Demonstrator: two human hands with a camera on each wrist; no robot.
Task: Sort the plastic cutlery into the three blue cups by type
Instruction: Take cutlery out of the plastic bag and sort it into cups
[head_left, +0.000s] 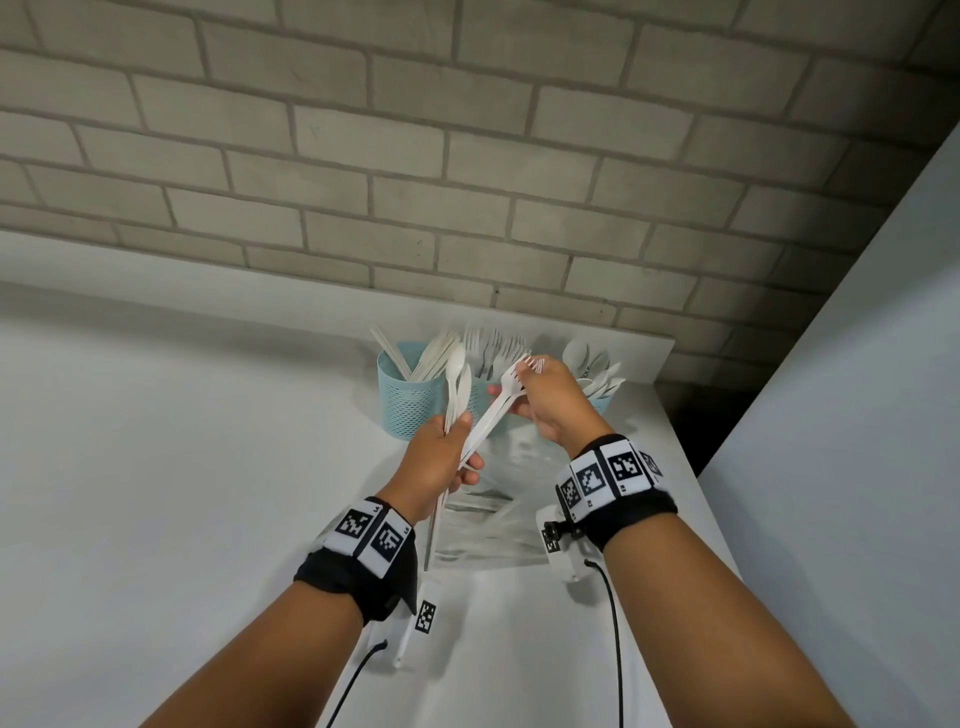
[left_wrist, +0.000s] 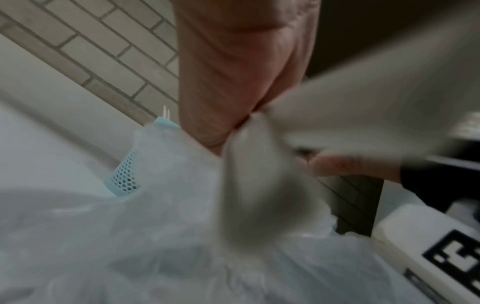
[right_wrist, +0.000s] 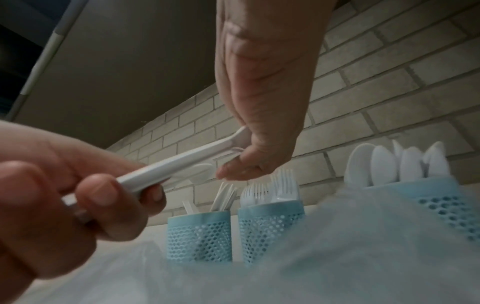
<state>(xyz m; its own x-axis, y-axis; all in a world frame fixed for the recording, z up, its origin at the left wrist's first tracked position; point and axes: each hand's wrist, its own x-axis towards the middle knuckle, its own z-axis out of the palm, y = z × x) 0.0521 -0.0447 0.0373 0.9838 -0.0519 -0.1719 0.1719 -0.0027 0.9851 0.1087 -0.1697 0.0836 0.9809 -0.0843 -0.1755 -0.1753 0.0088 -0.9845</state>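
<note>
Three blue mesh cups stand at the back of the white counter: the left cup (head_left: 404, 400) (right_wrist: 200, 236) holds knives, the middle cup (right_wrist: 270, 226) forks, the right cup (head_left: 603, 403) (right_wrist: 446, 199) spoons. My left hand (head_left: 461, 451) (right_wrist: 109, 197) grips a bundle of white cutlery by the handles, with a spoon (head_left: 456, 373) standing upright. A white fork (head_left: 493, 410) (right_wrist: 182, 159) slants out of the bundle to the right. My right hand (head_left: 525, 385) (right_wrist: 233, 166) pinches it near its tines, in front of the middle cup. The left wrist view is blurred, showing my palm and handles (left_wrist: 254, 185).
A clear plastic bag (head_left: 488, 519) (right_wrist: 285, 267) lies crumpled on the counter under my hands, with more cutlery inside. A brick wall runs behind the cups. A pale panel (head_left: 857, 389) rises on the right, beyond the counter's right edge.
</note>
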